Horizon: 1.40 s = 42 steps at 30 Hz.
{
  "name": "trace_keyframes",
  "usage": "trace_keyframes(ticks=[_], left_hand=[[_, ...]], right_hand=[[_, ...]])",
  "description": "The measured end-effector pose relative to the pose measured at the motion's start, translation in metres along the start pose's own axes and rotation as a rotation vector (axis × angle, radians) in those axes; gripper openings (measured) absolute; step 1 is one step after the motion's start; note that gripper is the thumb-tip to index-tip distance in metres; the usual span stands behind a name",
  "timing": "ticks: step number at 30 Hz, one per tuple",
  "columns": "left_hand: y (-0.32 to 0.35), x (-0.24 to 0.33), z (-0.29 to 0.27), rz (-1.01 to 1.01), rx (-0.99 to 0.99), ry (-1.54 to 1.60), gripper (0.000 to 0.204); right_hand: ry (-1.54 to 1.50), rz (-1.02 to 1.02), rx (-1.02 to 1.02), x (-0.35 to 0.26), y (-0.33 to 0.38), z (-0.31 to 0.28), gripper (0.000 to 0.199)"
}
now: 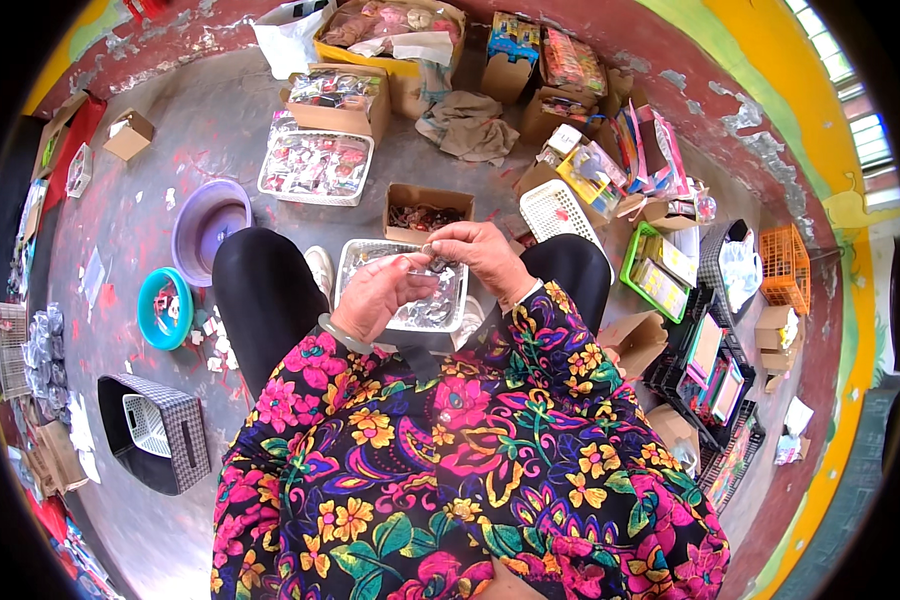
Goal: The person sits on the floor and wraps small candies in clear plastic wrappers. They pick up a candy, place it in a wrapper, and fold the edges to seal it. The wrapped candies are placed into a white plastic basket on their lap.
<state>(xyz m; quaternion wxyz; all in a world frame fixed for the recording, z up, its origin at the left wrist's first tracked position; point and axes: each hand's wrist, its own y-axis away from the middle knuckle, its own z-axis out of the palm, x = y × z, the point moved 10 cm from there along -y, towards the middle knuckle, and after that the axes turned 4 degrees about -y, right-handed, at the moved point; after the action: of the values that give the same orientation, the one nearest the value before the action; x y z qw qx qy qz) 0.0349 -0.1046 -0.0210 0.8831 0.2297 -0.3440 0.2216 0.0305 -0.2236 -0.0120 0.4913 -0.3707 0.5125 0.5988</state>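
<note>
Over the white plastic basket (410, 322) between my knees, my two hands come together at the fingertips. My left hand (378, 295), with a pale bangle at the wrist, has its fingers curled and its tips close to the right hand's. Thumb and fingers of my right hand (483, 255) are pinched together. Between them is a small dark object (437, 264), too small and too covered to name. Shiny clear and silvery bits lie in the basket. Just beyond it stands an open cardboard box (428, 234) with small dark reddish pieces inside.
A purple tub (212, 232) and a turquoise basin (165, 309) stand to the left, by a checked storage bin (154, 434). Farther off is a white tray of small packets (316, 166). On the right are a white basket (562, 214), a green tray (658, 270) and black crates (705, 375).
</note>
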Motion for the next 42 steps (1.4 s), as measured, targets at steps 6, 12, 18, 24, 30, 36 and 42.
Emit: trace_keyframes(ticks=[6,12,18,24,30,36,42], left_hand=[[0.000,-0.018,-0.039,-0.119,0.254,-0.209,0.028],[-0.005,-0.029,-0.057,-0.124,0.394,-0.361,0.025],[-0.016,-0.038,-0.081,0.037,0.385,-0.702,0.024],[-0.013,-0.042,-0.074,-0.055,0.362,-0.629,0.024],[-0.006,-0.044,-0.048,-0.201,0.251,-0.339,0.024],[0.000,-0.030,-0.015,-0.228,0.047,-0.328,0.023],[-0.004,-0.039,-0.023,-0.221,0.052,-0.409,0.019]], right_hand=[[-0.338,0.056,0.142,0.003,-0.001,-0.017,0.013],[0.218,-0.193,0.046,-0.019,0.000,0.008,0.012],[0.572,-0.346,0.008,-0.022,0.005,0.034,0.011],[0.919,-0.471,-0.030,-0.023,0.011,0.046,0.011],[0.955,-0.446,-0.018,-0.018,0.010,0.042,0.013],[0.592,-0.021,-0.100,0.006,0.000,0.023,0.015],[0.573,0.032,-0.244,0.015,0.000,0.029,0.018]])
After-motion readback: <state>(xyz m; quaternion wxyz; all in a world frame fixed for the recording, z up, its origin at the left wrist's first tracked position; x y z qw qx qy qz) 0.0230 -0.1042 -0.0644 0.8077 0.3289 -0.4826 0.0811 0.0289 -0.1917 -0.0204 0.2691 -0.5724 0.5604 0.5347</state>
